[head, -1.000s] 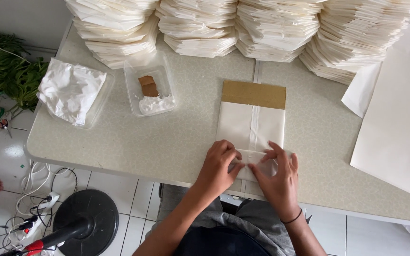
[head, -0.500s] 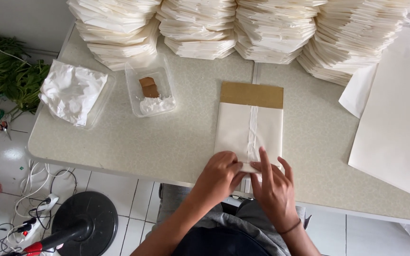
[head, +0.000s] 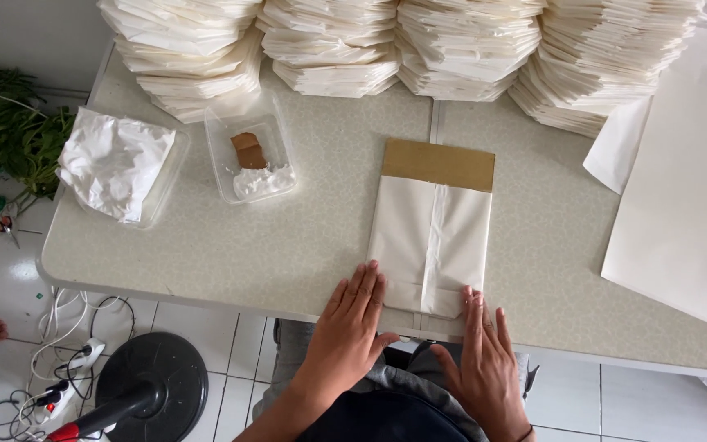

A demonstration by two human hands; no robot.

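Both hands lie flat and ungripped, left hand (head: 352, 323) at 7 o'clock and right hand (head: 482, 352) at 5 o'clock of the paper bag (head: 431, 233), which is centred on the table (head: 288, 245), apparently pinning its folded near end over the card (head: 439, 164)

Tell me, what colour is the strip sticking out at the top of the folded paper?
Brown: the cardboard strip shows above the cream folded paper, clearest in the head view.

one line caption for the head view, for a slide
Both hands, left hand and right hand, press a folded white paper bag flat.
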